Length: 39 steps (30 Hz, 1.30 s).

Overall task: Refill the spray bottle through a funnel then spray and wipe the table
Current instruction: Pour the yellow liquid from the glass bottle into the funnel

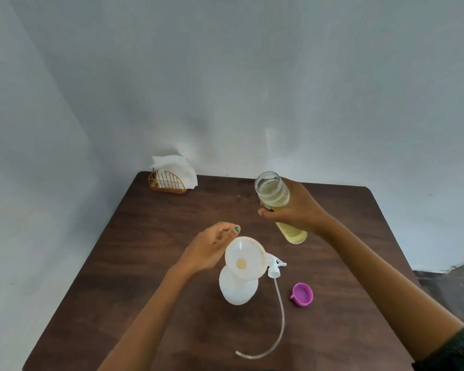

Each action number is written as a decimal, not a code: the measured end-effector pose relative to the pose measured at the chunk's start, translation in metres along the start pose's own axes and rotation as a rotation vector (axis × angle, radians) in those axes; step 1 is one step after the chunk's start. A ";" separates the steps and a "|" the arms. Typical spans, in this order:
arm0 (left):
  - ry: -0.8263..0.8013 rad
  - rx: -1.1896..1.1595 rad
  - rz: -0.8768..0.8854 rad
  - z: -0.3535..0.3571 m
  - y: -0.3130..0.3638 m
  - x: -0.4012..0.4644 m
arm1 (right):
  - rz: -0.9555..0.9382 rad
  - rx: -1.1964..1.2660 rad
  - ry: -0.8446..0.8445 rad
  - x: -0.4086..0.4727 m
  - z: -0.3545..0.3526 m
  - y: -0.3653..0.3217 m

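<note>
A white spray bottle point(237, 289) stands on the dark wooden table point(150, 236) with a white funnel point(245, 257) set in its neck. My left hand point(212, 247) rests against the funnel's left rim. Its fingers look loosely curled, and the grip is partly hidden. My right hand point(295, 207) is wrapped around a clear refill bottle point(275, 195) of pale yellow liquid. That bottle has no cap and is tilted slightly, up and to the right of the funnel. The spray head with its long tube point(277, 267) lies on the table beside the spray bottle.
A purple cap point(302, 294) lies on the table to the right of the tube. A gold wire holder with white napkins point(173, 176) stands at the far left corner. A grey wall backs the table.
</note>
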<state>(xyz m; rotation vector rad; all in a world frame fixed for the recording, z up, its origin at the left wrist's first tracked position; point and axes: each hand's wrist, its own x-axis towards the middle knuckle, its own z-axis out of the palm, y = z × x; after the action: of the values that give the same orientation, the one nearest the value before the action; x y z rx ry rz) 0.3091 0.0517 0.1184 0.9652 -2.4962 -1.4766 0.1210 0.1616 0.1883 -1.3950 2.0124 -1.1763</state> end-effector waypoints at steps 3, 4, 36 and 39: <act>0.074 0.046 -0.037 0.011 -0.011 -0.009 | 0.021 -0.043 -0.046 -0.010 0.003 0.014; 0.097 0.070 -0.046 0.014 -0.012 -0.011 | 0.027 -0.062 -0.057 -0.013 0.005 0.018; 0.368 0.106 -0.071 0.034 -0.011 -0.016 | -0.011 -0.524 -0.308 -0.023 0.024 0.043; 0.377 0.102 -0.072 0.034 -0.011 -0.016 | -0.015 -0.564 -0.317 -0.022 0.025 0.042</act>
<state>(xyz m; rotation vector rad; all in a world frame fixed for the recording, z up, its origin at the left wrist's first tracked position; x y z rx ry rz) 0.3144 0.0823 0.0953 1.2301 -2.2988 -1.0692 0.1254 0.1771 0.1373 -1.7200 2.1790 -0.3523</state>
